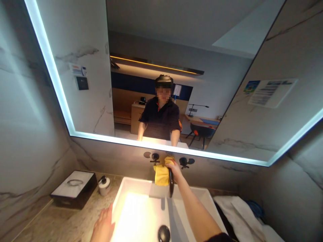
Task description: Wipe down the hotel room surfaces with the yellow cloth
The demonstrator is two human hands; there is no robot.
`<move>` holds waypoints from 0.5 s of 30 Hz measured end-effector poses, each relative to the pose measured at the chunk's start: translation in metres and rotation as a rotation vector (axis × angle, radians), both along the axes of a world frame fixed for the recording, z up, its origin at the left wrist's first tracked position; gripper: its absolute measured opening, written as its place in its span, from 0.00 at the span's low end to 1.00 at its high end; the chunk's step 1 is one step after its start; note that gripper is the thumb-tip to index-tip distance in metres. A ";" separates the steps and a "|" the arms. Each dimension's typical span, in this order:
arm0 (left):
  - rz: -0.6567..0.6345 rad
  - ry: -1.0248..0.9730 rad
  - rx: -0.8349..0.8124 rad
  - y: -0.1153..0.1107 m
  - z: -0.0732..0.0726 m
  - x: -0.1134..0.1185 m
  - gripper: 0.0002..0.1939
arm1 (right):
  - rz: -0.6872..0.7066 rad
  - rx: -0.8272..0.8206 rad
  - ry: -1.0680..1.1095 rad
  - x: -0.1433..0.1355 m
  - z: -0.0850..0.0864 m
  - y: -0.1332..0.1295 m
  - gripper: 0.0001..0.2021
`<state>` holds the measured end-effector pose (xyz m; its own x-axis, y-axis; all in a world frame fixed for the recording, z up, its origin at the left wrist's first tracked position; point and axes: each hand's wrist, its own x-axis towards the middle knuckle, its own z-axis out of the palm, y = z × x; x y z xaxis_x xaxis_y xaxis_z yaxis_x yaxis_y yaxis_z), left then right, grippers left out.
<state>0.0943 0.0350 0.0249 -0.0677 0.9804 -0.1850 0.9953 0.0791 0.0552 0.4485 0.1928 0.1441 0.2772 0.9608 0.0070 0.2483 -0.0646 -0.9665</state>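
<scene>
My right hand (176,170) is closed on a yellow cloth (162,176) at the wall end of the dark curved spout (171,184). Part of the cloth hangs down to the left of the spout. Below lies the white rectangular basin (137,215), with a dark round drain plug (164,232) inside. My left hand (103,224) lies with its fingers stretched out on the stone counter (63,225), against the basin's left rim. Dark tap handles, a left one (155,157) and a right one (185,162), flank the spout on the wall.
On the counter at left stand a tissue box (74,189) and a white soap dispenser (104,187). Crumpled white towels (239,213) and a blue item (255,208) lie at right. A lit mirror (161,43) covers the wall above, reflecting a person and a room.
</scene>
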 end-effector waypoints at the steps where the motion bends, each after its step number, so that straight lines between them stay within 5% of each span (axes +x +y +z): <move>1: -0.001 -0.008 0.004 0.000 0.001 0.000 0.32 | 0.015 0.009 0.070 -0.001 -0.003 -0.011 0.23; 6: -0.006 -0.030 0.023 -0.001 0.001 -0.003 0.32 | 0.012 0.065 0.155 -0.012 -0.026 -0.076 0.16; 12: -0.004 -0.057 0.023 -0.005 0.014 0.000 0.31 | -0.024 0.251 -0.323 -0.029 -0.070 -0.129 0.11; 15: -0.006 -0.091 0.029 -0.007 0.018 0.001 0.31 | 0.030 0.220 -0.312 -0.033 -0.089 -0.151 0.13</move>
